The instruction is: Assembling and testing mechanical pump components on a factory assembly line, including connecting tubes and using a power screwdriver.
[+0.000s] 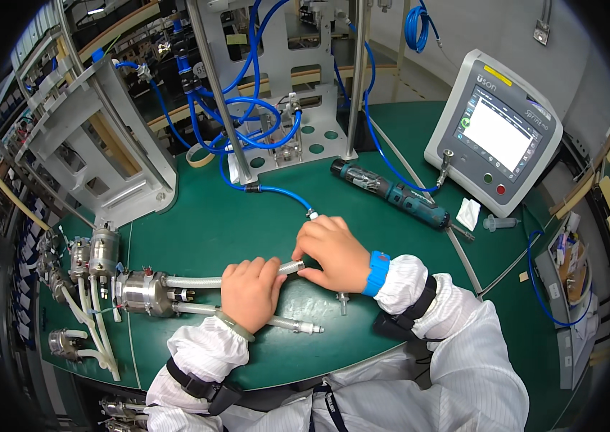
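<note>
A metal cylinder (148, 292) lies on its side on the green table, with two clear hoses running rightward from it. Closed around the upper hose (197, 282) is my left hand (250, 291). At that hose's free end, a shiny ring (300, 266) shows between the thumb and fingers of my right hand (337, 255), which pinch it. The lower hose (283, 324) passes under my left hand and ends in a pale fitting (310, 327). A blue air tube (287, 193) reaches a small white-and-metal connector just behind my right hand. Near my right wrist lies a small metal fitting (343, 299).
Several more metal cylinders with hoses (103, 248) sit at the left. Two metal frames (132, 173) stand behind, one draped in blue tubing. A teal power screwdriver (398, 198) lies before a grey test unit (495, 133); a white tissue (467, 214) and a syringe (500, 223) are beside it.
</note>
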`<act>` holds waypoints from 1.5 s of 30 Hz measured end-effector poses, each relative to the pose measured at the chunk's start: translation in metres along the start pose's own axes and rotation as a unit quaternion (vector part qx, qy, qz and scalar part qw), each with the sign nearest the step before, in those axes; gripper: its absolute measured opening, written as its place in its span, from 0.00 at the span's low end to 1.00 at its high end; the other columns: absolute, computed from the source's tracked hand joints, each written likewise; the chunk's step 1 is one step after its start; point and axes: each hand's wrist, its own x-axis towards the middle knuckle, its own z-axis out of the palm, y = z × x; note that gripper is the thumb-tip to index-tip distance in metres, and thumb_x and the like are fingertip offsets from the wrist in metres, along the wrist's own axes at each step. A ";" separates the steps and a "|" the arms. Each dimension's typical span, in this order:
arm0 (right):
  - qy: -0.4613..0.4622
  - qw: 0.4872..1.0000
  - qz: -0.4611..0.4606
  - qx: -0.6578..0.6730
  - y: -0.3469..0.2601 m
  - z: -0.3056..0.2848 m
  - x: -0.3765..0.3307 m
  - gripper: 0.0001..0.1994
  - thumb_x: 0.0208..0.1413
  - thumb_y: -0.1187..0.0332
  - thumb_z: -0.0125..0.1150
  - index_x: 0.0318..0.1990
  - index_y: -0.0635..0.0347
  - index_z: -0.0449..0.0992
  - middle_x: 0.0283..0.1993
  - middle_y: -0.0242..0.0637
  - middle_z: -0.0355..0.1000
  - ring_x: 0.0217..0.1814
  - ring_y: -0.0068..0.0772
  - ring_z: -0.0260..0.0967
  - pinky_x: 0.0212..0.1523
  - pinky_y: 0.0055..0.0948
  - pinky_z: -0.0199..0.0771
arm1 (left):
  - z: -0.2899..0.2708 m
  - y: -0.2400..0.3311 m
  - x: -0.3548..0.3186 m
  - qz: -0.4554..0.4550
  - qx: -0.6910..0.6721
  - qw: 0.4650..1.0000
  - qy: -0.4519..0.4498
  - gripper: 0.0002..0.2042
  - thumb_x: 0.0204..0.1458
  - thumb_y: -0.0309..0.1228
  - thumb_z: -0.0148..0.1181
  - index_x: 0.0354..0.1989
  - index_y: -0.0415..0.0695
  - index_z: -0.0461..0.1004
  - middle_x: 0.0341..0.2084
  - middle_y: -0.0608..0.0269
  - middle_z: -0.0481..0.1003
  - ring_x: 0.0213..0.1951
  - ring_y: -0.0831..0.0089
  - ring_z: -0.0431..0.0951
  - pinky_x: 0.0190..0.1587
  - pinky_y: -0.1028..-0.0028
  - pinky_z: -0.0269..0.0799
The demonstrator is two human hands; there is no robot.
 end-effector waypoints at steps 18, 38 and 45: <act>-0.094 0.991 -0.052 -0.082 -0.061 0.034 -0.026 0.19 0.46 0.60 0.71 0.42 0.57 0.73 0.38 0.36 0.70 0.47 0.40 0.67 0.46 0.39 0.63 | -0.055 -0.012 -0.021 -0.027 -0.090 0.991 0.098 0.23 0.51 0.28 0.61 0.58 0.42 0.71 0.57 0.47 0.66 0.62 0.43 0.65 0.64 0.49 0.60; -0.392 0.819 0.247 0.338 -0.031 0.029 0.039 0.24 0.68 0.54 0.54 0.58 0.66 0.62 0.33 0.37 0.77 0.34 0.27 0.75 0.34 0.28 0.75 | -0.011 -0.056 -0.065 -0.144 0.234 0.960 0.057 0.31 0.51 0.30 0.55 0.65 0.34 0.61 0.55 0.38 0.66 0.65 0.39 0.60 0.70 0.42 0.44; -0.476 0.569 0.359 0.567 -0.065 0.057 0.031 0.15 0.73 0.57 0.42 0.47 0.61 0.67 0.24 0.25 0.59 0.22 0.20 0.57 0.22 0.22 0.62 | -0.021 -0.048 -0.071 -0.059 0.097 0.992 0.057 0.34 0.45 0.38 0.70 0.61 0.40 0.66 0.51 0.47 0.68 0.57 0.51 0.67 0.67 0.51 0.54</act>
